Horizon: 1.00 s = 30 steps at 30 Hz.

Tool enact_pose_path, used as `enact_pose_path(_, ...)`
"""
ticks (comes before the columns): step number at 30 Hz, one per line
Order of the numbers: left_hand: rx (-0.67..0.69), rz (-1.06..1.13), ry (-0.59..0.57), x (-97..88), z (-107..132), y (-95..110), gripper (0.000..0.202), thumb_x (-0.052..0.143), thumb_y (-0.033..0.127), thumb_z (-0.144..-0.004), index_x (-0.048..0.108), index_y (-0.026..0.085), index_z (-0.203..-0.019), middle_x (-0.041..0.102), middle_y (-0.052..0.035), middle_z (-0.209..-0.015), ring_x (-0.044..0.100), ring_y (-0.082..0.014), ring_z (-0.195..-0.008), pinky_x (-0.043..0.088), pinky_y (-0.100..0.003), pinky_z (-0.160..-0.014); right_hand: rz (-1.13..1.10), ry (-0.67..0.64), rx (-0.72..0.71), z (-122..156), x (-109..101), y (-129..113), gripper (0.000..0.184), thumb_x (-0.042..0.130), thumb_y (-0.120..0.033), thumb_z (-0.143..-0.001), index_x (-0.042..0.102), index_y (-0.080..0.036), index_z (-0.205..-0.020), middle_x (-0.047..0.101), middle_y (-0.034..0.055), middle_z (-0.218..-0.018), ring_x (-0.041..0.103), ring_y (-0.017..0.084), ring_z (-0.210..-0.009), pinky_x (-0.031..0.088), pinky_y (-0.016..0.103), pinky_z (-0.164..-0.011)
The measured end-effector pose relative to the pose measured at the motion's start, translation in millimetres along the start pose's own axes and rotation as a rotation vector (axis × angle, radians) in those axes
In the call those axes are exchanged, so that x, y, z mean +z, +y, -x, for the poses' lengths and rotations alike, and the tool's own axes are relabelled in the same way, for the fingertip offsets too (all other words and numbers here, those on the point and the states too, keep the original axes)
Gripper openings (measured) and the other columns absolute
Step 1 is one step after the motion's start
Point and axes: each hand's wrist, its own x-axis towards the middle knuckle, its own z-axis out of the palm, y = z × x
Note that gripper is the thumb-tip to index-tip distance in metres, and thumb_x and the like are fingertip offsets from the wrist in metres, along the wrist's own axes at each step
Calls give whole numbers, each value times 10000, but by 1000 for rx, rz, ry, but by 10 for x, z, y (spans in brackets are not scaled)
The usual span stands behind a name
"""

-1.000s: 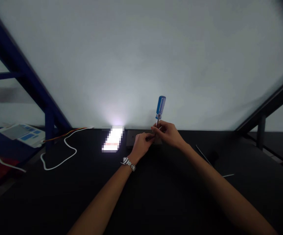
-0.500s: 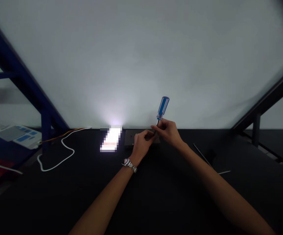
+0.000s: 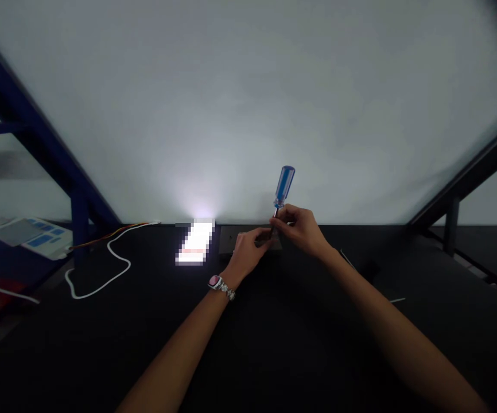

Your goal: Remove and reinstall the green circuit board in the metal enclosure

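Note:
A screwdriver [image 3: 284, 184] with a clear and blue handle stands nearly upright, its top leaning slightly right. My right hand [image 3: 300, 229] pinches its metal shaft just below the handle. Beneath the tip lies a flat dark rectangular object [image 3: 228, 244], too dim to name. My left hand [image 3: 248, 249], with a watch and bracelet on the wrist, rests over this object. Its thumb and fingers are closed together around the lower end of the shaft. Whatever they pinch there, and the screwdriver's tip, is hidden.
A bright, pixelated panel [image 3: 195, 244] lies left of the dark object. A white cable [image 3: 119, 258] curls farther left, near a sheet with blue patches [image 3: 37, 236]. A thin rod [image 3: 347, 259] lies right, partly behind my right arm. A pale wall [image 3: 248, 115] rises behind the black table [image 3: 274, 344].
The screwdriver has shifted slightly left and up in view. My right hand has moved a little right against the shaft. My left wrist has turned slightly, moving the watch left.

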Motion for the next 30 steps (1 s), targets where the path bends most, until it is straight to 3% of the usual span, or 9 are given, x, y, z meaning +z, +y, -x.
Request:
enact_pose_path(4,-29,41,114,81,3,0,180,688,321,-824,708,173,-923,746,-51,-903,688,-195,-832,524,-306,-791,35,188,32,31,175,114,307,683,-383,-796,470,-212,-656,532,-28,-590,496,117,-525,416,256,-494)
enact_pose_path(7,-45,6,137,106,11,-4,167,643,328,-862,726,184,-879,749,-41,-849,687,-192,-785,515,-301,-752,8,229,69,41,242,134,325,677,-422,-801,464,-215,-669,539,-25,-604,514,120,-533,437,257,-496)
enact_pose_path(11,-22,-29,78,64,15,-2,198,616,328,-885,755,204,-952,762,-37,-884,692,-198,-781,508,-304,-752,-76,52,87,18,129,33,259,654,-436,-820,620,-195,-908,667,28,-776,599,139,-574,493,271,-495)
enact_pose_path(13,-11,-45,44,36,11,3,215,598,321,-898,753,214,-1002,765,-31,-901,692,-195,-771,509,-306,-755,-95,-70,76,4,29,-27,319,608,-417,-855,649,-186,-1071,706,74,-926,643,159,-645,527,285,-518)
enact_pose_path(15,-11,-43,10,19,4,2,224,589,311,-904,744,221,-1037,766,-24,-915,694,-194,-770,515,-310,-761,-98,-148,65,-3,-49,-58,331,595,-391,-866,656,-184,-1117,717,90,-982,676,192,-756,555,297,-557)
enact_pose_path(18,-17,16,3,23,-6,-15,215,614,306,-884,735,214,-1036,761,-32,-966,700,-200,-842,523,-320,-818,-70,-117,46,-3,-78,-44,265,622,-386,-854,686,-167,-989,719,73,-855,678,194,-732,554,305,-587)
enact_pose_path(23,-51,107,144,90,-11,-49,197,720,323,-791,719,165,-909,752,-62,-912,702,-208,-854,539,-309,-792,-34,14,41,-7,32,39,257,679,-404,-813,588,-181,-726,627,16,-637,593,145,-569,478,287,-544)
enact_pose_path(27,-55,83,158,116,-7,-51,186,674,348,-829,731,171,-846,752,-51,-835,694,-196,-767,530,-295,-722,5,104,45,-14,112,78,296,695,-409,-796,530,-196,-673,593,1,-636,556,136,-579,453,283,-543)
enact_pose_path(30,-40,67,105,94,-7,-54,211,627,347,-867,759,190,-914,762,-45,-864,695,-193,-766,520,-287,-706,-12,94,51,-12,111,57,285,693,-425,-796,552,-197,-698,597,1,-656,561,138,-596,473,286,-556)
